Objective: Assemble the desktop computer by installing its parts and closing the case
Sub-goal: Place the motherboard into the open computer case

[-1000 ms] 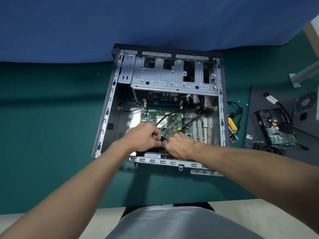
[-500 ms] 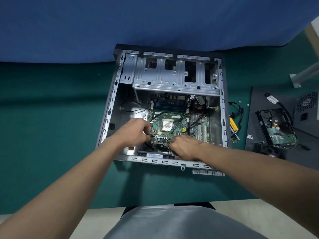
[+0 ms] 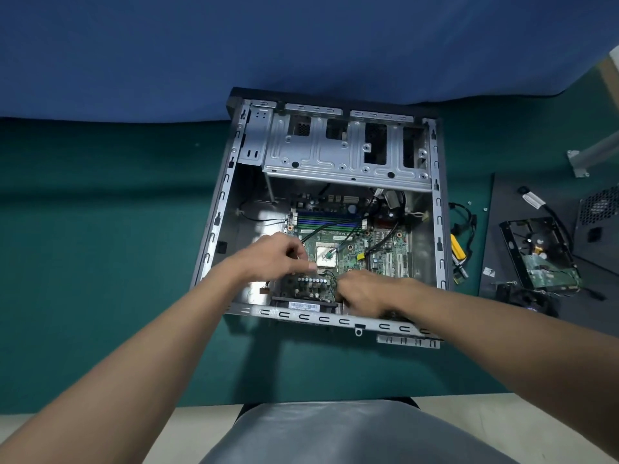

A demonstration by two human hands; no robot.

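Observation:
The open desktop case (image 3: 214, 236) lies on its side on the green table, drive cage (image 3: 335, 155) at the far end. Inside it sits the green motherboard (image 3: 348, 236) with the bare CPU socket (image 3: 326, 257) at its middle. My left hand (image 3: 278, 256) hovers over the board's left part with curled fingers. A black cable (image 3: 335, 226) runs from those fingers toward the far right of the board. My right hand (image 3: 365, 289) is knuckles-up at the board's near edge, and its fingertips are hidden.
Right of the case lie cables with a yellow connector (image 3: 457, 251) and small screws (image 3: 484, 209). A hard drive in a black bracket (image 3: 536, 252) rests on a dark panel (image 3: 495, 229), with a vented box (image 3: 599, 209) at the frame's right edge.
My hands, together at the board's near edge a second ago, have parted. The left hand moved left and farther in, while the right stayed low by the near edge.

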